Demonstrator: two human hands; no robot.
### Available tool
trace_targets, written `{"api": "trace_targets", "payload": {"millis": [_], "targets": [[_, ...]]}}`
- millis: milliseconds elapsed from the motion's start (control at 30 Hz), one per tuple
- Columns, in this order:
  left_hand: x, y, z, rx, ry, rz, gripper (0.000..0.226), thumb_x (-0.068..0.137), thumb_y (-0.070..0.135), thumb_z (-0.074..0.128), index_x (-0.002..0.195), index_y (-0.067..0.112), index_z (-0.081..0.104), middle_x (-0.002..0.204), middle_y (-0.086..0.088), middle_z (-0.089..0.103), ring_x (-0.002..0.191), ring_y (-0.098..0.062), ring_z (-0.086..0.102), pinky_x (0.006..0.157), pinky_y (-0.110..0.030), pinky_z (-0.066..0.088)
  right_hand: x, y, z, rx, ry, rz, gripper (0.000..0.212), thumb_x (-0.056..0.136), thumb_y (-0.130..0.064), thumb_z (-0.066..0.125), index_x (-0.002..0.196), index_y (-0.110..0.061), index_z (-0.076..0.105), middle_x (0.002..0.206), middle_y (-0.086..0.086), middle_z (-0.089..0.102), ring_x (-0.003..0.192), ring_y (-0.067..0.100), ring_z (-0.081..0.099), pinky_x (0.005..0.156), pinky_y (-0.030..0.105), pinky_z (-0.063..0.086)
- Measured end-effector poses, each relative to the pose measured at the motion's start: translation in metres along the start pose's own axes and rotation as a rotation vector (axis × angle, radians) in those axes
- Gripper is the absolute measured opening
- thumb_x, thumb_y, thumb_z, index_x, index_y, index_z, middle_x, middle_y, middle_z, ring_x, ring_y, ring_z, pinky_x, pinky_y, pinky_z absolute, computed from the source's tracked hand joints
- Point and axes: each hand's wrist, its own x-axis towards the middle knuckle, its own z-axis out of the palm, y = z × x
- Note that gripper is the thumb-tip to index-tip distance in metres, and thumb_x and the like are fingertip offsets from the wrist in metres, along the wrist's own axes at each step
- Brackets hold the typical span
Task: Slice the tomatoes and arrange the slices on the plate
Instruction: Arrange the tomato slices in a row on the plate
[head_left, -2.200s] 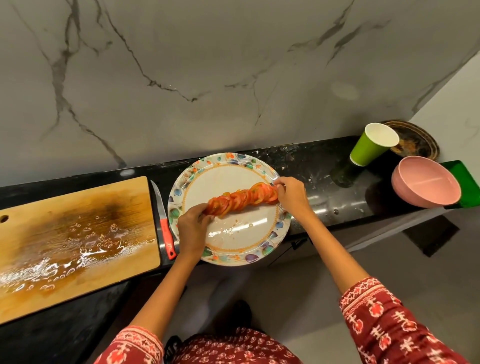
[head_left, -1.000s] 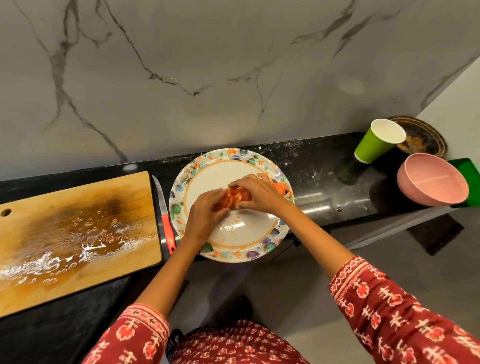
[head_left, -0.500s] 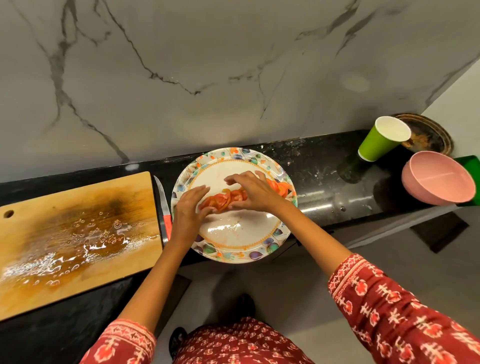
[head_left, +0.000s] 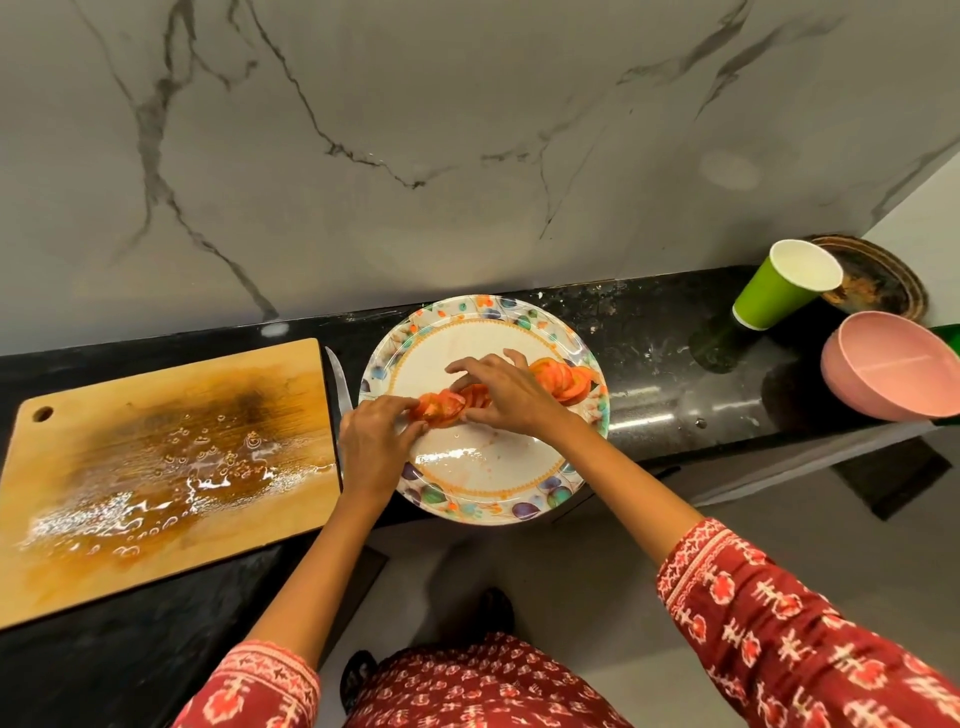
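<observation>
On the black stone table, a wet wooden cutting board (head_left: 161, 467) lies flat. The left hand (head_left: 374, 441) pinches the row's end slice; the right hand (head_left: 506, 395) presses flat fingers on the tomato slices (head_left: 447, 405) across the glossy floral plate (head_left: 483, 483). Slippery, limp rounds could slide or tear under pressure.
</observation>
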Motion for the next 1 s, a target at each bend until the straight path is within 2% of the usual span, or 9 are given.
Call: {"api": "trace_targets", "payload": {"millis": [133,200,300,467,667,833,1000], "targets": [[-0.002,0.004,0.0,-0.022,-0.006,-0.018,0.044,0.071,0.026,0.078,0.111,0.011,0.066,0.11,-0.011,0.067,0.107,-0.029,0.058,0.087,-0.046,0.044,-0.003,0.001,0.0,-0.018,0.001,0.016,0.069,0.083,-0.034,0.068,0.141,-0.02,0.033,0.134,0.0,0.054,0.131,0.02,0.037,0.114,0.047,0.008],[-0.001,0.008,0.001,-0.033,-0.01,0.012,0.04,0.073,0.027,0.076,0.109,0.012,0.067,0.108,-0.01,0.068,0.104,-0.029,0.059,0.086,-0.047,0.046,-0.001,-0.001,0.001,-0.029,0.01,0.015,0.072,0.083,-0.036,0.068,0.142,-0.02,0.031,0.135,-0.001,0.054,0.132,0.02,0.037,0.114,0.049,0.004],[0.002,0.011,0.002,-0.023,0.003,0.012,0.029,0.076,0.023,0.074,0.102,0.012,0.07,0.099,-0.008,0.07,0.095,-0.028,0.062,0.08,-0.046,0.048,0.004,-0.006,0.002,-0.068,0.009,0.016,0.072,0.083,-0.037,0.067,0.142,-0.02,0.03,0.128,-0.002,0.059,0.13,0.019,0.04,0.113,0.053,-0.003],[0.001,0.009,0.002,-0.014,0.016,0.003,0.027,0.074,0.023,0.075,0.098,0.011,0.07,0.095,-0.008,0.071,0.091,-0.027,0.063,0.077,-0.044,0.05,-0.002,-0.004,0.003,-0.11,0.034,-0.011,0.067,0.084,-0.039,0.065,0.14,-0.019,0.033,0.117,-0.003,0.064,0.123,0.019,0.045,0.113,0.053,-0.003],[0.006,0.011,0.006,-0.033,-0.04,0.086,0.032,0.071,0.023,0.077,0.101,0.012,0.07,0.101,-0.007,0.069,0.099,-0.026,0.06,0.087,-0.045,0.045,-0.005,0.0,-0.004,-0.084,0.018,0.002,0.074,0.08,-0.038,0.069,0.141,-0.02,0.031,0.12,-0.005,0.062,0.124,0.017,0.044,0.114,0.053,-0.002],[0.008,0.012,0.013,0.006,-0.054,0.062,0.03,0.072,0.022,0.077,0.099,0.01,0.071,0.103,-0.009,0.069,0.103,-0.028,0.058,0.089,-0.043,0.04,-0.003,0.0,-0.005,-0.08,-0.011,-0.005,0.074,0.079,-0.036,0.071,0.14,-0.019,0.032,0.12,-0.004,0.063,0.126,0.018,0.044,0.114,0.052,-0.002],[0.006,0.009,0.011,-0.079,-0.016,0.061,0.046,0.068,0.023,0.08,0.111,0.011,0.065,0.109,-0.009,0.066,0.107,-0.028,0.055,0.092,-0.045,0.041,-0.013,0.01,-0.015,-0.024,0.052,0.044,0.079,0.076,-0.034,0.075,0.14,-0.021,0.031,0.128,-0.003,0.058,0.131,0.017,0.04,0.114,0.049,-0.003]]}}
